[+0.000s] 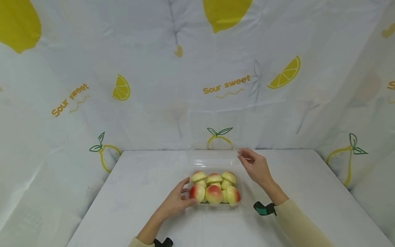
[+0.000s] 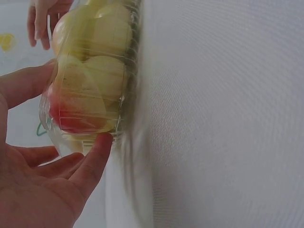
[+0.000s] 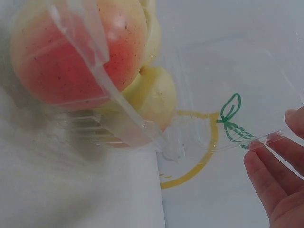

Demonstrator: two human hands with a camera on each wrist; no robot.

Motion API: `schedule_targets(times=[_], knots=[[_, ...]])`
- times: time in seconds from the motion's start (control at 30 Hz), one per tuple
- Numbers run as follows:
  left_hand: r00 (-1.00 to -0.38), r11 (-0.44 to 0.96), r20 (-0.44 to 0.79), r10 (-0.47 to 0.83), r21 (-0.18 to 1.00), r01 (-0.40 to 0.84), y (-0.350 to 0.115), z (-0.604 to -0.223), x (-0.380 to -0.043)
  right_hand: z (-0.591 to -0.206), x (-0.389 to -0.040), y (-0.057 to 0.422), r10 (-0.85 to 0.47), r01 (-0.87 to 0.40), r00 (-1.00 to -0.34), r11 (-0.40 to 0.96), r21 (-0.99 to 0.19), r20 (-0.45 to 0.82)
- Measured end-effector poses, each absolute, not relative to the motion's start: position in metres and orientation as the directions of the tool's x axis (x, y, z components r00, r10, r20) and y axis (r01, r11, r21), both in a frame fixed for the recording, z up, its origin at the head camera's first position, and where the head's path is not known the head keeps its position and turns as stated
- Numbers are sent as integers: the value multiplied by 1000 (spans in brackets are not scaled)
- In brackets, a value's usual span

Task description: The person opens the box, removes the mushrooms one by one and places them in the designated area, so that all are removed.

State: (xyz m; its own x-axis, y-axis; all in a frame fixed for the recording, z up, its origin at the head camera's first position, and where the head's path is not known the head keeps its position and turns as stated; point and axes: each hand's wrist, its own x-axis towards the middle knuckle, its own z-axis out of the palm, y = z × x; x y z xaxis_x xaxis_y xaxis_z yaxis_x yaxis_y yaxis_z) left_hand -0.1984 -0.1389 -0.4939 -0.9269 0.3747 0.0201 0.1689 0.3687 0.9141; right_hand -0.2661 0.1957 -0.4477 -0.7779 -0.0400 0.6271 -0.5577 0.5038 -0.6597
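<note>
A clear plastic clamshell box (image 1: pixel 242 197) stands on the table with its see-through lid (image 1: pixel 200 161) raised at the back. Inside lie several mushroom-shaped pieces (image 1: pixel 214 194), yellow with a red blush. My left hand (image 1: pixel 176 200) grips the box's left end, thumb on one side and fingers on the other, as the left wrist view shows. At the lid's right edge, my right hand (image 1: pixel 256 168) pinches the thin plastic between thumb and fingers. The right wrist view shows the lid (image 3: pixel 209 71) between the fingertips (image 3: pixel 254 156) and thumb.
A white table (image 1: pixel 139 178) carries the box near its middle. Behind it hangs a white sheet (image 1: pixel 154 120) printed with lemons and lettering, seen through the lid. A dark wrist strap (image 1: pixel 264 208) sits on the right forearm.
</note>
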Motion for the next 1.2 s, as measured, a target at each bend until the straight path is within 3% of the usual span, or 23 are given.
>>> schedule_targets(times=[0.53, 0.83, 1.2], knots=[[-930, 393, 10, 368, 904, 166, -137, -493, -196, -467, -277, 195, -19, -471, -838, 528, -707, 545], [-928, 393, 19, 371, 903, 175, -137, -496, -198, -478, -279, 198, -88, -375, -914, 549, -747, 395], [-930, 389, 11, 368, 906, 165, -137, -496, -197, -488, -277, 200, -108, -302, -950, 562, -770, 294]])
